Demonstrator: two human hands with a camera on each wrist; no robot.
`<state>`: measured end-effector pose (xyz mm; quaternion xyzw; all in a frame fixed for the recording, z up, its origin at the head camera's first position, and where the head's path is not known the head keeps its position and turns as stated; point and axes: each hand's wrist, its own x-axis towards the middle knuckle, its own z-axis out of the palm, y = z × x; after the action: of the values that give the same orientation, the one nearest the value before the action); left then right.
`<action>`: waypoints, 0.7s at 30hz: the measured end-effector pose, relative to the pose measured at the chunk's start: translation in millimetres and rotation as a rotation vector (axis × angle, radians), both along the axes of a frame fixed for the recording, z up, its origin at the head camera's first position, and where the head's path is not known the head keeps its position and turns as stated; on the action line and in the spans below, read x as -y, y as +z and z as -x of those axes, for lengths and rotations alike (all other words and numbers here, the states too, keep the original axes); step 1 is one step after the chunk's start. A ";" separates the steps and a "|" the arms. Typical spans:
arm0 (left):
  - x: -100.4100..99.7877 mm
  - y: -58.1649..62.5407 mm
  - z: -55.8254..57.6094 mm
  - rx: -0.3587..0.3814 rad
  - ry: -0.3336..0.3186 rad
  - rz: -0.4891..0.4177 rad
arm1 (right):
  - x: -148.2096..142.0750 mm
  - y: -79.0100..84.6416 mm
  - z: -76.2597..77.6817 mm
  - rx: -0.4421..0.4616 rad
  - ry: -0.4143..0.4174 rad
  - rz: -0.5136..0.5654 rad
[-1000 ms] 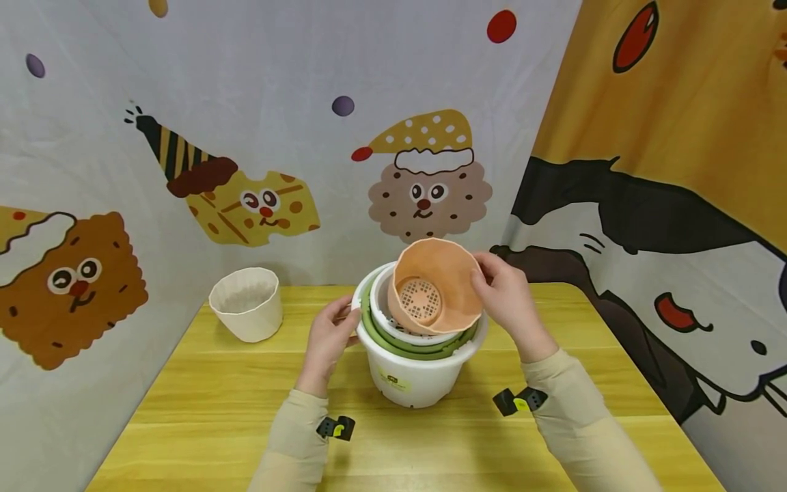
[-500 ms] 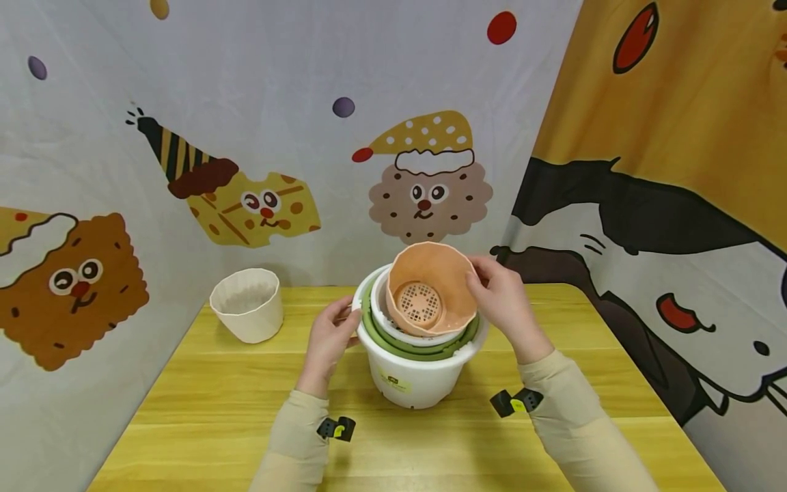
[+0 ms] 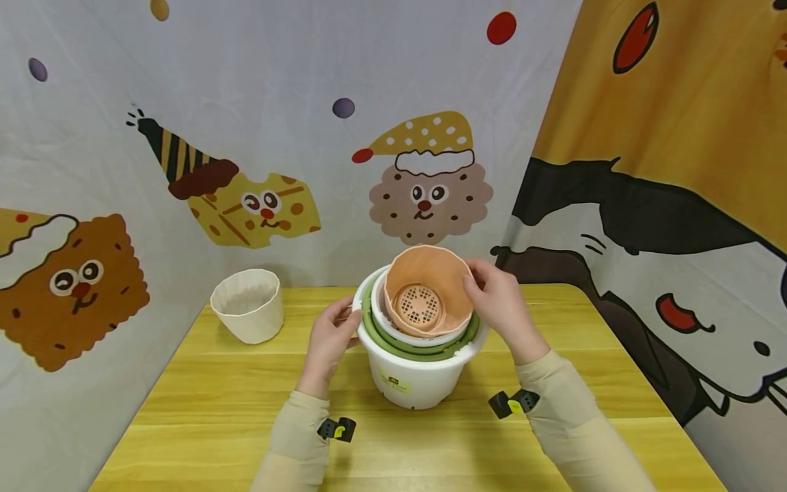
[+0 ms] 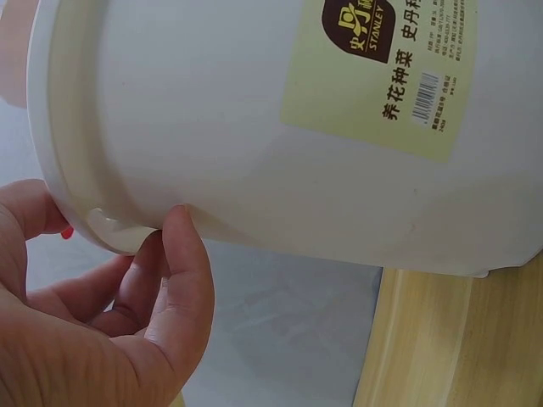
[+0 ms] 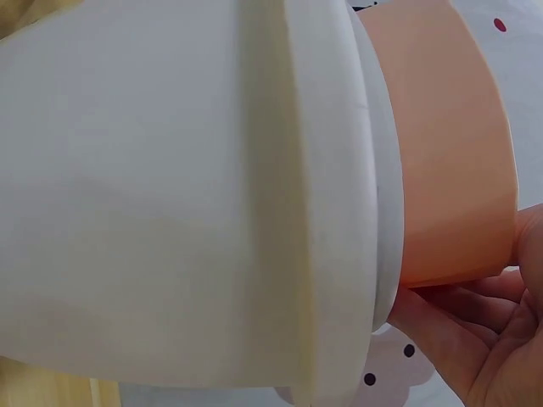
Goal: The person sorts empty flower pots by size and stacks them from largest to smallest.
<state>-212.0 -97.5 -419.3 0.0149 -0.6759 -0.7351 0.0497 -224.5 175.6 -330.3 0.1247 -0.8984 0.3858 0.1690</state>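
Observation:
A large white flower pot (image 3: 415, 381) with a yellow label (image 4: 373, 110) stands on the table. Nested in it are a green pot (image 3: 424, 352) and a smaller white pot (image 3: 379, 301). An orange flower pot (image 3: 439, 273) with a holed bottom sits partly inside the smaller white one, its upper part sticking out. My right hand (image 3: 505, 307) pinches the orange pot's right rim, thumb inside. In the right wrist view its fingers lie along the orange wall (image 5: 458, 153). My left hand (image 3: 327, 342) grips the large pot's left rim between thumb and fingers.
A cream pot (image 3: 249, 307) with a wavy rim stands at the back left of the wooden table (image 3: 209, 410). Behind the table hangs a cloth (image 3: 295, 61) printed with cartoon figures, and another printed cloth (image 3: 676, 137) is on the right.
The orange pot has moved slightly down and left, deeper into the nested pots, with my right hand following. My left hand keeps its hold on the large pot.

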 end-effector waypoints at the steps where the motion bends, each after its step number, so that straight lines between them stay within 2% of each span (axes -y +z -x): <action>1: 0.0 0.1 -0.1 0.001 0.001 -0.002 | 0.1 0.0 0.0 0.001 0.000 0.002; 21: -0.4 2.1 -1.3 0.008 0.003 -0.002 | 0.8 -1.0 -0.8 0.027 -0.023 -0.017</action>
<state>-210.7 -97.1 -417.1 0.0189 -0.6754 -0.7356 0.0483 -223.7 174.8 -331.3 0.1108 -0.9051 0.3780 0.1603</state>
